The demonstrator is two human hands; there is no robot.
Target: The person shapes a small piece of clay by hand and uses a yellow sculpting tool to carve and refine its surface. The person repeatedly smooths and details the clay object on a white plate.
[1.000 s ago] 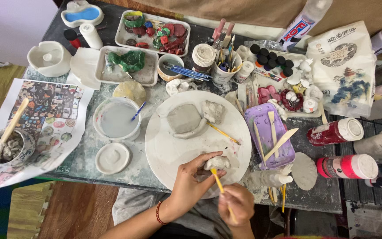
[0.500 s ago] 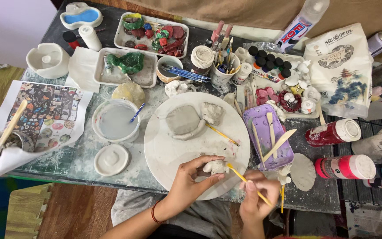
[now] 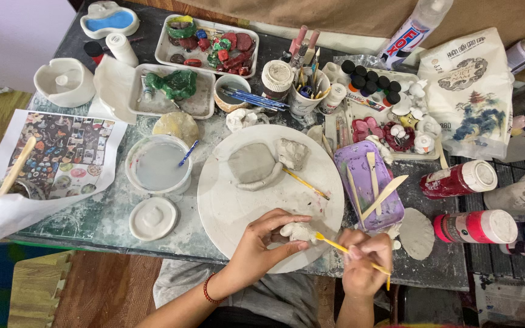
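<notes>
The left hand [image 3: 262, 240] pinches a small white clay piece [image 3: 299, 231] at the near edge of the round board [image 3: 232, 206]. The right hand [image 3: 364, 264] grips a yellow tool [image 3: 341, 246], its tip touching the clay. The purple tray [image 3: 366, 182] holds wooden sticks; the white tub [image 3: 157, 165] holds cloudy water.

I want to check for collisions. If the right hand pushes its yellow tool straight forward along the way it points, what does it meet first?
Most likely the small clay piece in the left hand: the yellow tool in the right hand points up-left, its tip already at the clay.
</notes>
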